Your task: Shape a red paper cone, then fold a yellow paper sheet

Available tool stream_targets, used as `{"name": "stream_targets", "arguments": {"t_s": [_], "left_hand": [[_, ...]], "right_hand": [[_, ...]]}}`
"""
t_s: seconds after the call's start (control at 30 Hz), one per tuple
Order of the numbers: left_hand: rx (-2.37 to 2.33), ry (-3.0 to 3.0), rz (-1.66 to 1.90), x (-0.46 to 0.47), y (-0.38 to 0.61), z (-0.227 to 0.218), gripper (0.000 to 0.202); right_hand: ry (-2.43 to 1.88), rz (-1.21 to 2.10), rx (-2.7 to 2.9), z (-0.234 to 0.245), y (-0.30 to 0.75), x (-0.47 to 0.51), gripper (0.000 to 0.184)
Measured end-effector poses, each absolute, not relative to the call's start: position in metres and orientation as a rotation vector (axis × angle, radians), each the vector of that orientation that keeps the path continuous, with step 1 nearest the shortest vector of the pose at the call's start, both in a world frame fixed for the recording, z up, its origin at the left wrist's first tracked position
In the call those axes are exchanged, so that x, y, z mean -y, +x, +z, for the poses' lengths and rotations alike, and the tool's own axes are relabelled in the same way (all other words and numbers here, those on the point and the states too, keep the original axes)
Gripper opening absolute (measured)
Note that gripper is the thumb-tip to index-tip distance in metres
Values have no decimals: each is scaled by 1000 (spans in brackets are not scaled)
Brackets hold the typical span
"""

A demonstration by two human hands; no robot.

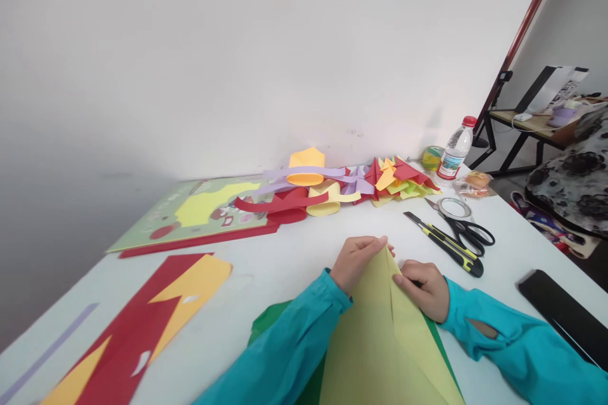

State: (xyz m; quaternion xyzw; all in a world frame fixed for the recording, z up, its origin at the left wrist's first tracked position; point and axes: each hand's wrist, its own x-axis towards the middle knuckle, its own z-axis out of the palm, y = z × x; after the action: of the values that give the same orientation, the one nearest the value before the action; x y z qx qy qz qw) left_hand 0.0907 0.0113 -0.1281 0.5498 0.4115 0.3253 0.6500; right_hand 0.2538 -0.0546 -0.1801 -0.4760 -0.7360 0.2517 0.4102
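Note:
A sheet of pale yellow paper (365, 329), folded to a point at its far end, lies in front of me over green paper (273, 317). My left hand (358, 261) pinches the tip of the yellow paper between thumb and fingers. On the right edge, just below that tip, my right hand (425, 288) grips the paper with its thumb on top; its other fingers are curled and partly hidden. A crease runs down from the point between the two hands.
Red and orange paper (156, 316) lies at left, near a purple strip (50, 352). Paper crafts (304, 193) line the wall. To the right are a utility knife (444, 243), scissors (468, 234), a tape roll (455, 207), a bottle (456, 150) and a black case (565, 310).

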Motion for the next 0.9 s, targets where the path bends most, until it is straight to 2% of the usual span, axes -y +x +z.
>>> {"name": "stream_targets", "arguments": {"t_s": [0.2,0.3,0.47,0.67,0.9], "left_hand": [[-889,1317,774,-12,91,-130,26],[-889,1291,769,-12,90,-130,26],[-935,1292,765,-11,90,-130,41],[-834,1365,790,-13,91,-137,27],[-888,1335,781,-13,91,-137,23]], "right_hand": [[-1200,632,1855,-180,254,55,48],[-1199,636,1848,-180,254,55,48],[-1197,619,1854,-181,254,54,50],[-1198,649,1838,-183,255,54,48],[-1197,667,1823,-183,254,54,47]]}}
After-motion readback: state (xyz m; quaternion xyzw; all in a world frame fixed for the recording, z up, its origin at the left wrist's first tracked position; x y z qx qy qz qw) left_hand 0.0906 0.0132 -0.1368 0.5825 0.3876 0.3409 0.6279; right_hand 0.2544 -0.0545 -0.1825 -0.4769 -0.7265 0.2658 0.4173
